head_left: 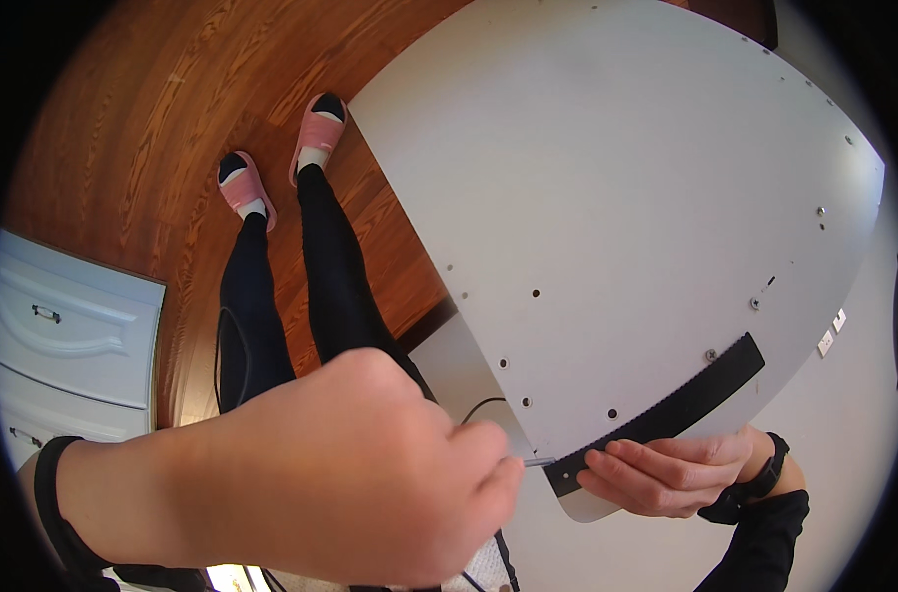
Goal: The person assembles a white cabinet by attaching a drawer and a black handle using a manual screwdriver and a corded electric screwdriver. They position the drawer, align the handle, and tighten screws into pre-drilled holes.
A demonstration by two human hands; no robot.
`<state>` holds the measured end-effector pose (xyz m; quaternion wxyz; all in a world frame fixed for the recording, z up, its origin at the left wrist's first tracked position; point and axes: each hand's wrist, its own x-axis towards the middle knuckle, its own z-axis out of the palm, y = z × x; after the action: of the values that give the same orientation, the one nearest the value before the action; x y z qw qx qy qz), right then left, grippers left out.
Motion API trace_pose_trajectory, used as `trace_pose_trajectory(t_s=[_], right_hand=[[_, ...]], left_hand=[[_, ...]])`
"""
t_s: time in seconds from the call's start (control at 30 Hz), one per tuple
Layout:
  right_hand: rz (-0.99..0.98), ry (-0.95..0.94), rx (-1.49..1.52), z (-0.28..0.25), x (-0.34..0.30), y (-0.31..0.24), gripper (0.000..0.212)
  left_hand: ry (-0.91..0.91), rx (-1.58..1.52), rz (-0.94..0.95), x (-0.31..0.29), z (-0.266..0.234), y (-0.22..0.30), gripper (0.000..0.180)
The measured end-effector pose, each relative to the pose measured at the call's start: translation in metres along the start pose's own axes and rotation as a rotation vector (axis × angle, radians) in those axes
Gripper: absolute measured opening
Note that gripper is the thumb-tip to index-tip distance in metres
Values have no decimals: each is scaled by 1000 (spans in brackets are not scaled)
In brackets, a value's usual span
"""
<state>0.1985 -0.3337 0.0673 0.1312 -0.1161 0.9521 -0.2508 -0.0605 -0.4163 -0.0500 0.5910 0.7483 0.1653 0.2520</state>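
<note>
Head view: left hand (370, 474) curled round slim metal tool (538, 462), tip at near left end of black strip (690, 400) along white panel's (607, 197) near edge. Right hand's (666, 474) fingers on strip; thumb hidden, pinch unclear. Likely fastening or loosening step; next calls for steady strip, aligned tool.

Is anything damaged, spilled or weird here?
Nothing clearly stands out. The white panel looks bowed, likely because the fisheye lens bends straight edges. The black strip shows no obvious break, though the right hand covers part of it. The left hand looks blurred.
</note>
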Motion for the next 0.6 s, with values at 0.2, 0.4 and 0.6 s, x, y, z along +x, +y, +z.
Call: trace_pose_trajectory(t_s=[0.2, 0.4, 0.6], right_hand=[[-57, 56, 4, 5, -2, 6, 20], [-20, 76, 25, 6, -3, -1, 22], [159, 280, 27, 14, -7, -5, 2]], left_hand=[[25, -14, -2, 8, 0, 10, 21], [-3, -48, -119, 3, -1, 24, 24], [165, -424, -439, 23, -7, 26, 15]])
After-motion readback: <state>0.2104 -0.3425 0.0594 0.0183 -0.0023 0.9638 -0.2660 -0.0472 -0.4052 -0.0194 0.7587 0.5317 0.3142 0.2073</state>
